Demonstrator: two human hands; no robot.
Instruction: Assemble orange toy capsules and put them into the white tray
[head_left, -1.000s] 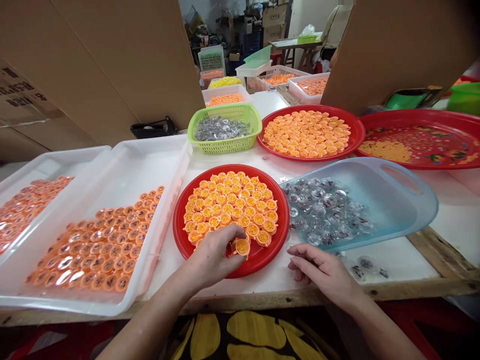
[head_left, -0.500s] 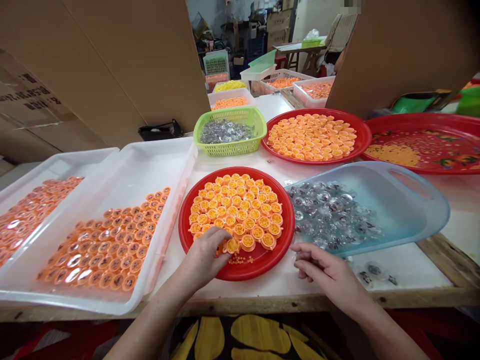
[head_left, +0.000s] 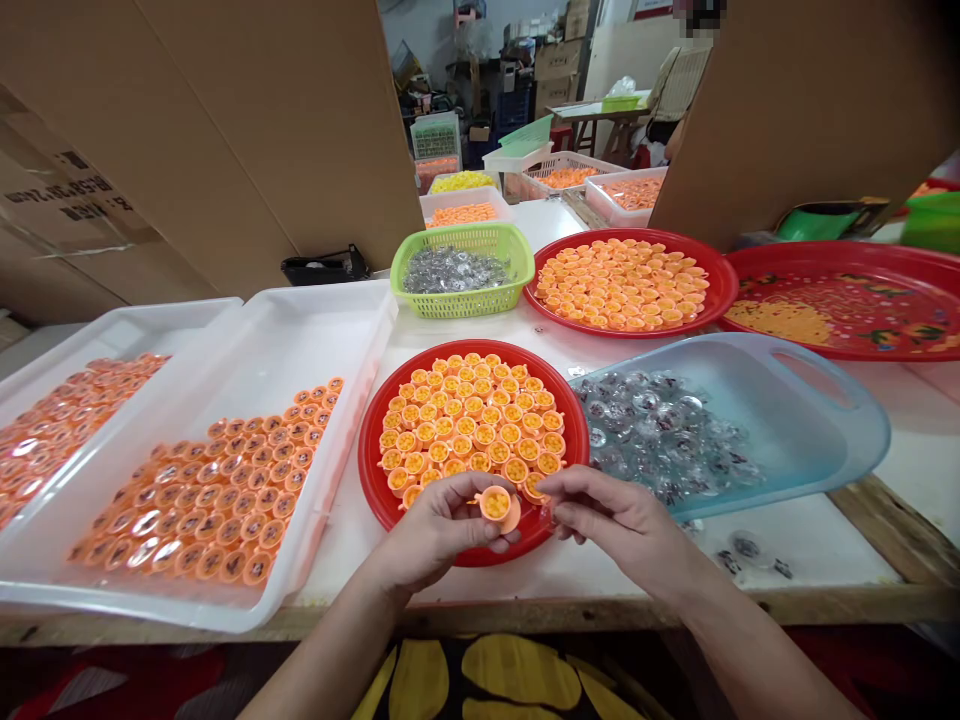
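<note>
Between the thumb and fingers of my left hand [head_left: 439, 525] is a small orange toy cup [head_left: 496, 504] on a saucer, its open top facing up with yellow bits inside. The cup hangs over the front of a round red tray [head_left: 369, 455] full of similar filled cups [head_left: 465, 408]. My right hand [head_left: 626, 525] is just right of the cup, thumb and fingertips pinched together; what they hold, if anything, is too small to make out. Beyond that hand lies a translucent blue basin [head_left: 810, 430] with many clear domed plastic lids [head_left: 660, 425].
White trays [head_left: 315, 310] at left hold orange cups with clear lids on. Behind stand a green basket [head_left: 465, 302] of clear pieces and a red tray [head_left: 724, 285] of cups. Farther right is a flowered red tray [head_left: 885, 300]. Loose lids [head_left: 746, 545] lie near the table edge.
My left hand has lifted the cup from the front of the red tray and brought it right. My right hand has moved left toward the cup, its fingers pinched.
</note>
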